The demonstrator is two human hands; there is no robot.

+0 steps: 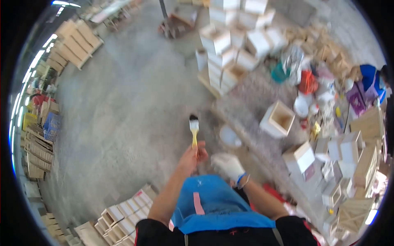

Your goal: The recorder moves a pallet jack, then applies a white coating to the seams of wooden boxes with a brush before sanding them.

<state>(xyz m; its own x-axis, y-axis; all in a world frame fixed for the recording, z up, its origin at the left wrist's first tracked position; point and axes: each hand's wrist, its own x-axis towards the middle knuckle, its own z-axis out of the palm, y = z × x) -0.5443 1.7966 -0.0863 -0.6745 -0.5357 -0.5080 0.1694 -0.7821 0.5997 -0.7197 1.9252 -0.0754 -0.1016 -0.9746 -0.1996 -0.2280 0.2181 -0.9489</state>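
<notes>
My bare left hand (192, 158) is closed around the handle of a paintbrush (194, 130), in front of my blue apron (217, 192). The brush points away from me, with dark bristles at the far end, a pale band below them and a yellowish handle. Close by on the right is my right hand (229, 166) in a white glove, with a blue band at the wrist. Its fingers are blurred, and I cannot make out anything in them. Beyond it, beside the worktable's edge, a round whitish container (230, 136) stands low down.
The stained worktable (254, 98) runs along my right, bearing open wooden boxes (277, 119), stacked white-sided boxes (223, 61) and a heap of bags (308, 82). A person in blue (371, 84) is at the far right. More boxes (123, 217) are stacked at lower left; a pallet jack (176, 25) stands ahead.
</notes>
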